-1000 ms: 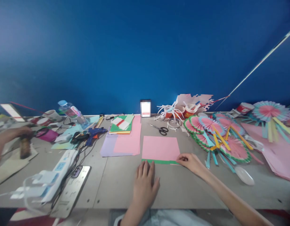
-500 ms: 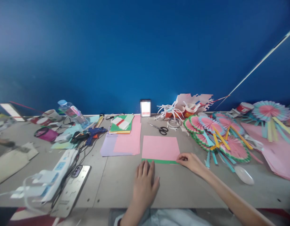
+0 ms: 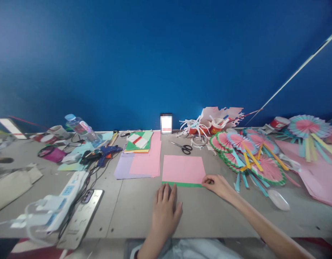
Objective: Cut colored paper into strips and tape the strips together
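Observation:
A pink paper sheet [image 3: 183, 169] lies flat on the grey table [image 3: 133, 208], on top of a green sheet [image 3: 182, 185] whose near edge shows as a strip. My left hand [image 3: 166, 208] lies flat on the table just in front of the green strip, fingers stretched out and empty. My right hand [image 3: 217, 185] rests at the sheets' near right corner with its fingers curled and pinching that corner.
Black scissors [image 3: 183, 148] lie behind the pink sheet. Stacks of coloured paper [image 3: 144, 158] sit to the left, with a glue gun [image 3: 101, 154], a power strip [image 3: 66, 194] and a phone [image 3: 83, 216]. Paper fans [image 3: 249, 154] fill the right side. Paper cups [image 3: 209, 126] stand at the back.
Another person's hand and the object it held at the far left have withdrawn out of view. My two hands and the sheets have not moved.

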`<state>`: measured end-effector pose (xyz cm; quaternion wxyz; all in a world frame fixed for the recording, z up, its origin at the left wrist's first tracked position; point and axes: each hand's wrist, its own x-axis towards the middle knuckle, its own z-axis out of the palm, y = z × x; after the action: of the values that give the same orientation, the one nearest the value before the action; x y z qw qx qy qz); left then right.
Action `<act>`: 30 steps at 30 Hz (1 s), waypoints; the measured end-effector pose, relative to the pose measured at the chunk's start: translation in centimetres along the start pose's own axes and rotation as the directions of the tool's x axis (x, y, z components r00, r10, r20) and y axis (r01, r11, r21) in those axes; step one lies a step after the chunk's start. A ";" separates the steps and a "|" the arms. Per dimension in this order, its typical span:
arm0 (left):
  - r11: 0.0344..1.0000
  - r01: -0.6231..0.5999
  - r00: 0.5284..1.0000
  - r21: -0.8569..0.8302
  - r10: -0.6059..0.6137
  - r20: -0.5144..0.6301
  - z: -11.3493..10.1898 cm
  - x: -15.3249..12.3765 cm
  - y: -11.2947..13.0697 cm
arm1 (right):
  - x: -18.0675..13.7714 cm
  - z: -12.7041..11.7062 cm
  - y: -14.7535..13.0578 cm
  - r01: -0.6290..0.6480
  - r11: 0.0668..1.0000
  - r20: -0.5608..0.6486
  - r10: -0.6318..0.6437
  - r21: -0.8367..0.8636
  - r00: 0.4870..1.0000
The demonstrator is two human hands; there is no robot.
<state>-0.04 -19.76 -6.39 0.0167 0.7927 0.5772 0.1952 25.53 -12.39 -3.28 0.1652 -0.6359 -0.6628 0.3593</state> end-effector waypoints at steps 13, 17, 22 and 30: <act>1.000 0.013 0.999 0.003 -0.013 0.030 0.0 0.0 -0.1 | 0.0 0.1 0.1 0.001 1.000 -0.012 -0.001 0.001 1.000; 1.000 0.024 0.999 -0.005 -0.024 0.042 0.0 0.0 -0.1 | -0.1 0.2 0.0 -0.005 1.000 -0.020 0.004 -0.009 1.000; 1.000 0.020 0.999 -0.012 -0.020 0.026 -0.1 0.0 0.0 | -0.1 0.3 0.2 0.000 1.000 -0.030 0.000 -0.011 1.000; 1.000 0.023 0.999 -0.010 -0.023 0.040 -0.2 0.0 0.0 | -0.1 0.1 -0.1 0.010 0.993 -0.019 -0.012 -0.117 1.000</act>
<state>-0.09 -19.80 -6.24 0.0344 0.7897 0.5848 0.1821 25.43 -12.54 -3.26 0.1363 -0.6444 -0.6845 0.3125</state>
